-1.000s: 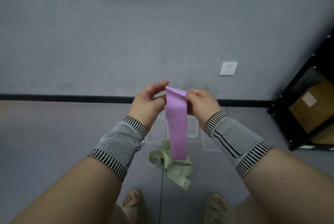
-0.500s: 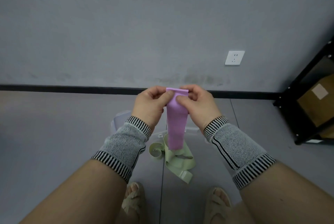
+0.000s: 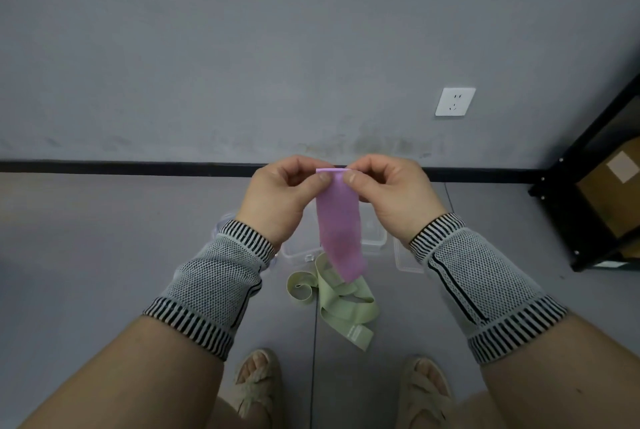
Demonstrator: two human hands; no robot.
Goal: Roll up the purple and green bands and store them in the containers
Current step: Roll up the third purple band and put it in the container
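Two bands are in view: one purple band (image 3: 341,227) and one green band (image 3: 341,300). Two hands hold the purple one at the centre of the frame. The left hand (image 3: 280,200) pinches the left end of its top edge between thumb and curled fingers, and the right hand (image 3: 391,196) pinches the right end the same way, so the two hands sit close together with only the band's width between them. The top edge looks folded or just turned over; how far it is rolled cannot be told. From the hands the purple band hangs down freely, slightly slanted toward the lower right, its bottom end above the green band.

The green band lies loose and crumpled on the grey floor (image 3: 104,255), below the hands and just above the feet, with one end curled into a small loop at its left.

Behind the hanging band, clear plastic containers (image 3: 372,238) stand on the floor; the wrists hide parts of them, so their count is uncertain, though at least two pieces show.

Both wrists wear grey mesh sleeves with striped cuffs. Two sandalled feet show at the bottom edge. One white wall socket (image 3: 454,102) sits at the upper right, and a black shelf (image 3: 588,137) with a cardboard box (image 3: 616,196) stands at the right edge.
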